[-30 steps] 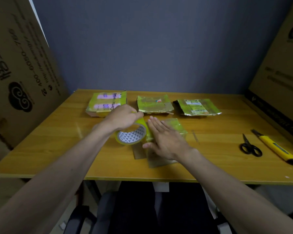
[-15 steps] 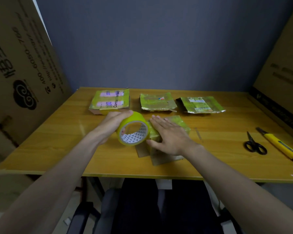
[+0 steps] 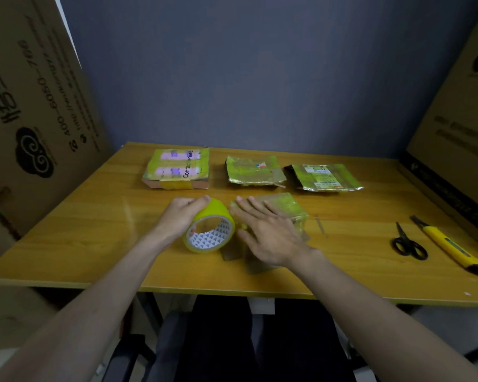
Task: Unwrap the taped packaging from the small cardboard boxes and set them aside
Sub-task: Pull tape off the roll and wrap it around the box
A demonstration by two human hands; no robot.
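Note:
My left hand (image 3: 181, 216) grips a yellow-green tape roll (image 3: 210, 226) standing on edge on the wooden table (image 3: 94, 230), its open core facing me. My right hand (image 3: 265, 232) lies flat with straight fingers on a small box wrapped in yellow-green tape (image 3: 286, 208), right beside the roll. Three more taped flat packages lie in a row behind: one printed "Contact lenses" (image 3: 177, 168) at the left, one (image 3: 253, 170) in the middle, one with a white label (image 3: 323, 176) at the right.
Black scissors (image 3: 409, 244) and a yellow utility knife (image 3: 450, 245) lie at the table's right side. Large cardboard cartons stand at the left (image 3: 31, 106) and the right (image 3: 458, 111). A grey-blue wall is behind. A dark chair (image 3: 232, 340) sits under the front edge.
My left hand has tipped the tape roll from lying nearly flat to standing on edge and drawn it slightly left. My right hand has stayed pressed on the wrapped box.

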